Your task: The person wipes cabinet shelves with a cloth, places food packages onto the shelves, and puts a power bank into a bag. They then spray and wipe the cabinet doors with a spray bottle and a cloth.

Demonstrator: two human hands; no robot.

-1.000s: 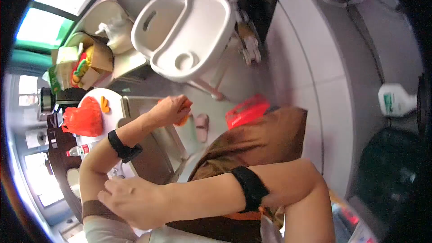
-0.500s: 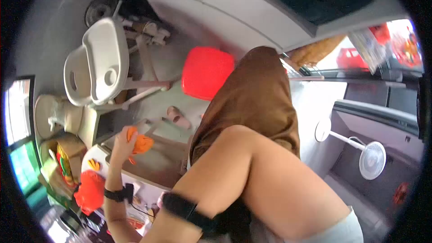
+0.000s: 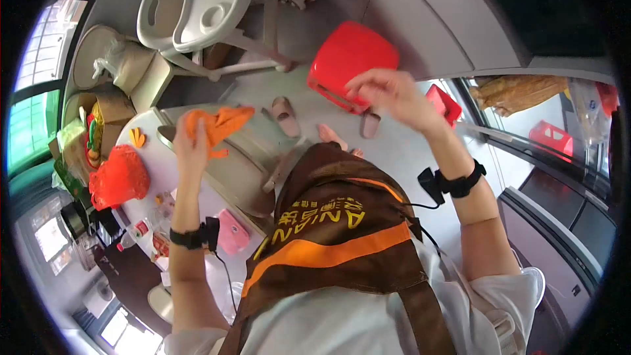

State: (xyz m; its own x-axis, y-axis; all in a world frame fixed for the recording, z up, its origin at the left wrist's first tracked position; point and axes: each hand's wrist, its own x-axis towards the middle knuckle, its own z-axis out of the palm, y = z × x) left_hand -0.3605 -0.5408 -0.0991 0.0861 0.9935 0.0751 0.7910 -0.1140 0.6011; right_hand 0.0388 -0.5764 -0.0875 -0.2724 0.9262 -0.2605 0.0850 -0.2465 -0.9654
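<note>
My left hand (image 3: 190,148) is closed around a limp orange cloth (image 3: 223,123). One end of the cloth sticks out to the right and a narrow strip dangles below it. My right hand (image 3: 394,97) is raised off to the right, with its fingers loosely bent and apart and nothing visible in them. Behind it, lower down, a red plastic stool (image 3: 351,59) stands on the floor. A brown apron (image 3: 328,236) with an orange band and yellow lettering covers my front. Both my wrists wear black straps.
A table (image 3: 148,128) to the left bears an orange-red bag (image 3: 120,177), a yellow-orange item (image 3: 137,137) and a pink case (image 3: 232,231). A white high chair (image 3: 213,20) stands ahead. Pink slippers (image 3: 285,116) lie on the floor. Glass-fronted shelving (image 3: 526,135) is at the right.
My right arm was bent across my front with its hand out of sight; now it reaches out to the right. My left hand keeps the orange cloth, which hangs more spread out. The view has turned.
</note>
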